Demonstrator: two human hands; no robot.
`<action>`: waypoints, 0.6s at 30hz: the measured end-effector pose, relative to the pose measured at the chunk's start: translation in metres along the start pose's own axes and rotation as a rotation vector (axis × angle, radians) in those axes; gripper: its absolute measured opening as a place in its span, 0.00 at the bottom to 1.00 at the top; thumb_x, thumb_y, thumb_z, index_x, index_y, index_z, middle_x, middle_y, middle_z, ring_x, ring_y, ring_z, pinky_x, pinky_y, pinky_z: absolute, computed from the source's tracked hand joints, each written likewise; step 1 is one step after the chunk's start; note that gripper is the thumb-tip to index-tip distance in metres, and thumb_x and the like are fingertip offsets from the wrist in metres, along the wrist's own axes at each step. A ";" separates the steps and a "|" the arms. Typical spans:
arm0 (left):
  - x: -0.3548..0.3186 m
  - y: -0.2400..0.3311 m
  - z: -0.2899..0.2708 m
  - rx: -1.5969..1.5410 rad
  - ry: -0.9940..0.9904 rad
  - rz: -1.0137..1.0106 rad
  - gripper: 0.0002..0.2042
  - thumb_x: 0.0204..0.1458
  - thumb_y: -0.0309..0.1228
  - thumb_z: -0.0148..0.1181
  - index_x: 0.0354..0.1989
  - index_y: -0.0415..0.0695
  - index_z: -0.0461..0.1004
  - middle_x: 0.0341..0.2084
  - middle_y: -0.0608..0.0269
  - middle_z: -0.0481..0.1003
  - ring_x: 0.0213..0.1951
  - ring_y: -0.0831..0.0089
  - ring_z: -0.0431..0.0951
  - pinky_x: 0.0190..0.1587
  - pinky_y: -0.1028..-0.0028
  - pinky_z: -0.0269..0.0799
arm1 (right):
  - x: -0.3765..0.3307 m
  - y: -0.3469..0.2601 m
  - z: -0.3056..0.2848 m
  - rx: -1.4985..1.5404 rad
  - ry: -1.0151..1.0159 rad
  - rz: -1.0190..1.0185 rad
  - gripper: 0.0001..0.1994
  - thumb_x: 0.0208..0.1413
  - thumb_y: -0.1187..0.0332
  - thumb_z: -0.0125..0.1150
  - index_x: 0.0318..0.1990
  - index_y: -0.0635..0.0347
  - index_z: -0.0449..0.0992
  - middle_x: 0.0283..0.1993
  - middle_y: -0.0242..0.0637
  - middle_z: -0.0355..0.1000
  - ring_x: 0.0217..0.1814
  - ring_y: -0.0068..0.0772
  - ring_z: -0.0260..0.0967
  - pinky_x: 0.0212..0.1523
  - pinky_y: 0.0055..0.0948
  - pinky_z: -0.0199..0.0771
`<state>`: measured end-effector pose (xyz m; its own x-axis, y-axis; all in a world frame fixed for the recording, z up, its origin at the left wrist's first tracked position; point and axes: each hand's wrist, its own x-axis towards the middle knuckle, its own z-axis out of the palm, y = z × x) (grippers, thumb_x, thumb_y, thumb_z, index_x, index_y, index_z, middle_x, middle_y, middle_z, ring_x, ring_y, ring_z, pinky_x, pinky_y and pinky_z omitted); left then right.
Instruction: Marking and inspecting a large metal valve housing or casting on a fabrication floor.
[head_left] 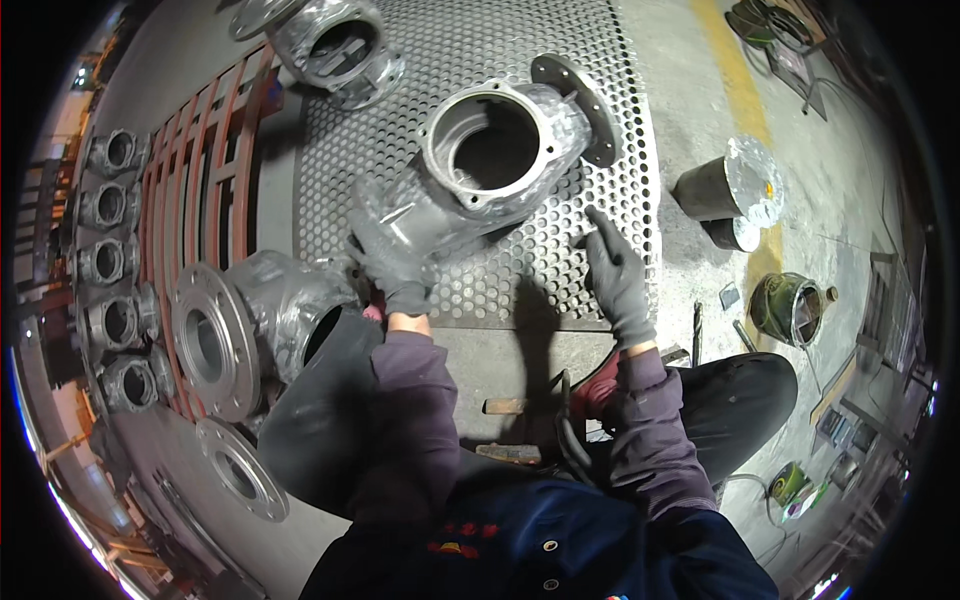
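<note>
Grey cast-metal valve body (490,170), wrapped in clear plastic film, lies on a perforated steel plate (620,110) with its wide round opening facing up and a flat round flange at its far right end. A seated worker in dark gloves and purple sleeves leans over it. The gloved left hand (392,262) is clasped around the lower left end of the casting, fingers curled over the plastic. The gloved right hand (615,275) is released and holds nothing; its fingers are spread and stretched flat toward the plate, just right of the casting and apart from it.

A second grey flanged valve body (255,325) rests beside the worker's left knee, its large bolt-holed flange turned outward, and a loose grey flange ring (240,470) lies on the floor below it. A third film-wrapped casting (335,45) sits at the far edge of the plate. Along the left, a row of smaller grey valve housings (110,265) stands in line next to a red-brown metal rack (205,160). To the right, on the concrete floor beside a yellow painted stripe (740,80), stand a dark can with a foil-like lid (725,185) and a green tin (790,308).
</note>
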<state>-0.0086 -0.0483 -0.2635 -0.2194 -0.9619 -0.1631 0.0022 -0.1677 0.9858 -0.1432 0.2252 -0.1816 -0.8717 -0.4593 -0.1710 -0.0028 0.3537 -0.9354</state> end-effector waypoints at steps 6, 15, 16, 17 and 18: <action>-0.001 0.017 -0.003 0.077 -0.004 0.011 0.24 0.60 0.49 0.42 0.56 0.43 0.67 0.48 0.60 0.71 0.48 0.66 0.72 0.52 0.67 0.69 | 0.088 0.007 -0.043 0.023 0.275 0.074 0.17 0.60 0.62 0.53 0.53 0.61 0.74 0.44 0.45 0.77 0.47 0.31 0.73 0.50 0.27 0.69; -0.017 0.059 0.031 -0.211 -0.146 0.014 0.19 0.49 0.25 0.60 0.51 0.37 0.67 0.40 0.59 0.74 0.39 0.73 0.74 0.41 0.73 0.71 | 0.212 0.018 -0.033 0.360 -0.023 -0.013 0.14 0.57 0.68 0.53 0.48 0.60 0.78 0.40 0.29 0.75 0.41 0.22 0.69 0.47 0.21 0.68; -0.015 0.061 0.022 0.164 -0.174 0.194 0.19 0.49 0.26 0.60 0.51 0.37 0.67 0.38 0.60 0.74 0.37 0.73 0.74 0.39 0.73 0.72 | 0.219 0.016 -0.028 0.236 -0.071 -0.064 0.14 0.57 0.67 0.53 0.48 0.60 0.78 0.41 0.31 0.76 0.42 0.23 0.69 0.48 0.21 0.68; -0.022 0.069 0.033 0.161 -0.170 0.198 0.19 0.49 0.26 0.60 0.51 0.37 0.67 0.38 0.60 0.74 0.37 0.73 0.74 0.39 0.73 0.72 | 0.227 0.030 -0.030 0.094 -0.105 -0.106 0.14 0.57 0.66 0.53 0.48 0.60 0.78 0.42 0.32 0.76 0.42 0.24 0.70 0.48 0.21 0.68; -0.032 0.073 0.046 0.118 -0.164 0.143 0.19 0.50 0.26 0.60 0.50 0.37 0.67 0.37 0.61 0.75 0.36 0.73 0.74 0.38 0.73 0.72 | 0.229 0.052 -0.025 0.092 -0.072 -0.205 0.16 0.57 0.64 0.54 0.49 0.59 0.78 0.46 0.36 0.77 0.44 0.26 0.70 0.50 0.22 0.68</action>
<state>-0.0464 -0.0197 -0.1841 -0.3805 -0.9245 -0.0222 -0.0670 0.0036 0.9977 -0.3555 0.1584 -0.2614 -0.8200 -0.5723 0.0068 -0.1287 0.1729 -0.9765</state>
